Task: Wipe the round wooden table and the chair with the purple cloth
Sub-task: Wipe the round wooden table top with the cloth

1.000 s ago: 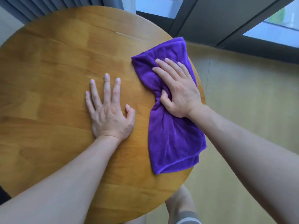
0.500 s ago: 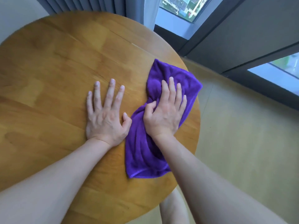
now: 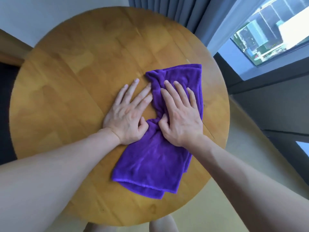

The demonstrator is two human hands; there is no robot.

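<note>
The purple cloth (image 3: 150,163) lies crumpled lengthwise on the right half of the round wooden table (image 3: 66,91). My right hand (image 3: 180,114) presses flat on the cloth's upper half, fingers straight and spread, thumb tucked into a fold. My left hand (image 3: 128,113) rests flat on the bare wood just left of the cloth, its fingers touching the cloth's edge. No chair is clearly visible.
A grey curtain (image 3: 175,9) hangs behind the table, with a window (image 3: 270,39) at the upper right. Pale floor (image 3: 250,148) lies to the right. A dark shape (image 3: 6,114) sits at the left edge. My legs (image 3: 160,225) show below the table.
My right hand has slid the cloth leftward from the table's right edge toward the middle, up against my left hand. The view has shifted so the whole table shows.
</note>
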